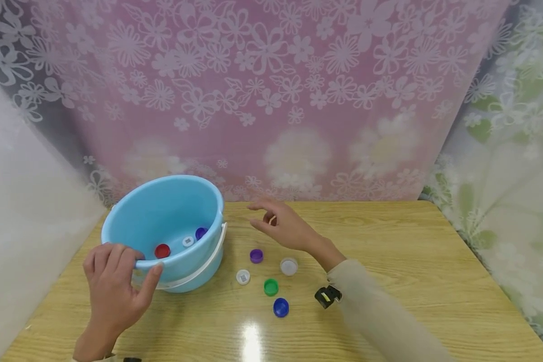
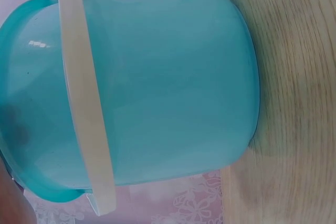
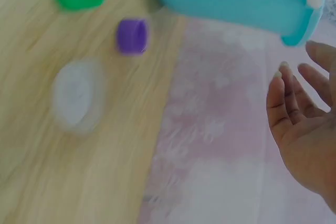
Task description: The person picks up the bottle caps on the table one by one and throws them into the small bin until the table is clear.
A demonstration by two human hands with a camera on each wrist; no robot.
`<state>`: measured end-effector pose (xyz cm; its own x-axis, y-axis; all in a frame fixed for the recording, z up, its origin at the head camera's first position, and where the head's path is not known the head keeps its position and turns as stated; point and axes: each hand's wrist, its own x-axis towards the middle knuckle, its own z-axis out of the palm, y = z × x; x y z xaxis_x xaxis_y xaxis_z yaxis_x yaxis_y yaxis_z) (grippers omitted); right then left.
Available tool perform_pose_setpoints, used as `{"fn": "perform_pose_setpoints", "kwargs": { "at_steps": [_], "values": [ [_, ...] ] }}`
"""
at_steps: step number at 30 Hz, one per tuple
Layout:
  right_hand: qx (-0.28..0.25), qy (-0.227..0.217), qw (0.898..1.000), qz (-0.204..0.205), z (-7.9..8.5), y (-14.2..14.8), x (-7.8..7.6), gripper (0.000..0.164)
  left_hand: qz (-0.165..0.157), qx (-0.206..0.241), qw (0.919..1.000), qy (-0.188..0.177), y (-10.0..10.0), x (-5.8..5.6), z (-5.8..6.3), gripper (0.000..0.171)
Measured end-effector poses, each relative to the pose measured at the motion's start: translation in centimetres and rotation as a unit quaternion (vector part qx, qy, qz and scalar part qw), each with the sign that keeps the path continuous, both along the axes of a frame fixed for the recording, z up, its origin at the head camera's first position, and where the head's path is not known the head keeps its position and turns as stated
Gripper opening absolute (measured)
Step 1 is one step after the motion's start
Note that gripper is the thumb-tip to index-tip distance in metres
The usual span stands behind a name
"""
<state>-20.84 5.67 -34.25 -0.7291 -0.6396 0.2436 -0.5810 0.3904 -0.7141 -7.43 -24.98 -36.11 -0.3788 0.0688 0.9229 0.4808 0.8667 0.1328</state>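
On the wood-grain table (image 1: 425, 271) stands a light-blue bucket (image 2: 173, 82)
My left hand (image 1: 117, 281) grips its near rim; my right hand (image 1: 282, 225) is in the air beside it, fingers loosely bent, holding nothing; on the table lie a translucent cap (image 1: 288, 266), a blue cap (image 1: 281, 307), a green cap (image 1: 271, 287), a purple cap (image 1: 256, 256) and a white cap (image 1: 243, 277); inside the bucket are a red cap (image 1: 162, 251), an indigo cap (image 1: 201, 233) and a second white cap (image 1: 188, 241)

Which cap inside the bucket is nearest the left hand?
The red cap, nearest where the left hand grips the bucket; the white cap and dark purple cap inside lie farther off.
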Motion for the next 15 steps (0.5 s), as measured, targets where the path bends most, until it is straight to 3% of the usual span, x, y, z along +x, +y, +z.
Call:
{"fn": "perform_pose_setpoints", "kwargs": {
  "at_steps": [6,15],
  "values": [
    [0.081,-0.027,0.996,0.016,-2.1,3.2,-0.1,0.042,-0.002,0.002,1.0000,0.000,0.1,-0.1,0.1,0.057],
    [0.177,-0.103,0.978,0.040,-4.8,5.9,0.8,0.054,0.002,0.004,1.0000,-0.003,0.1,-0.2,0.0,0.058]
  ]
}}
